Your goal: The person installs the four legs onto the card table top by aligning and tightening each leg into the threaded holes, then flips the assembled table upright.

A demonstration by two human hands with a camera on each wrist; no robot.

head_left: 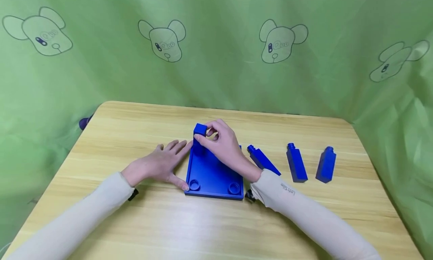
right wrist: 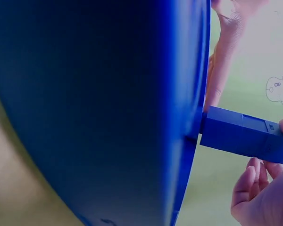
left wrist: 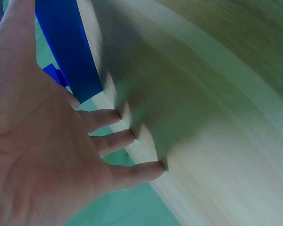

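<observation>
A square blue tray (head_left: 214,173) with a raised rim lies on the table, round sockets in its two near corners. At its far left corner a blue block (head_left: 200,130) stands upright, its top pinched between the thumb and fingers of my right hand (head_left: 224,145). The right wrist view shows the block (right wrist: 245,134) meeting the tray (right wrist: 186,141) at its narrow end, with the right hand (right wrist: 269,193) around its far end. My left hand (head_left: 160,164) is spread along the tray's left edge, thumb at the near corner; in the left wrist view the left hand (left wrist: 52,132) has its fingers straight.
Three more blue blocks with threaded necks lie right of the tray: one slanted (head_left: 264,160) close to my right forearm, one (head_left: 296,164) in the middle and one (head_left: 326,165) farthest right. A green curtain (head_left: 216,79) hangs behind the wooden table (head_left: 162,222).
</observation>
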